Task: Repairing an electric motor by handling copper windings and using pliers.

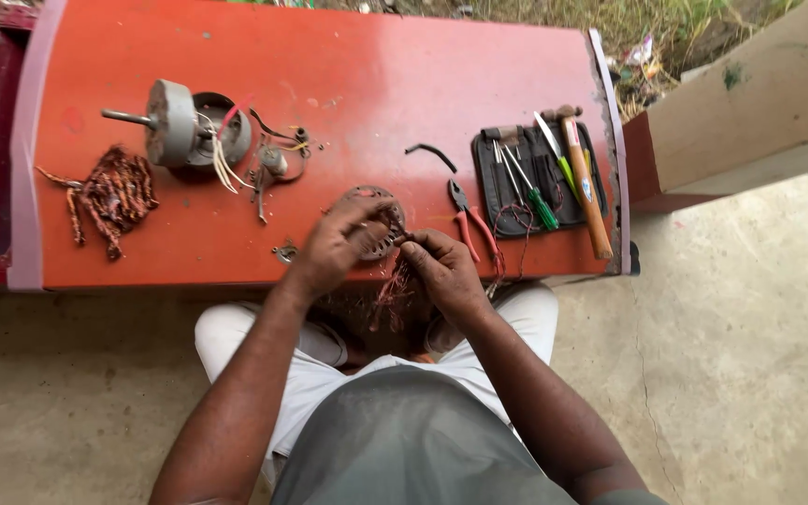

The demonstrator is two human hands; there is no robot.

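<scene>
From the head camera, a round metal ring [373, 217] wound with copper wire lies near the front edge of the red tabletop [348, 84]. The left hand [334, 245] grasps the ring's left side, its grip closed on the rim. The right hand [441, 266] sits just right of the ring, its grip pinched on copper wire strands [393, 285] that hang below the ring. Right of the ring lie red-handled pliers [472, 227], then a black tool pouch [540, 178]. Left of the ring stand a motor body [180, 126] and a pile of copper wire [114, 196].
</scene>
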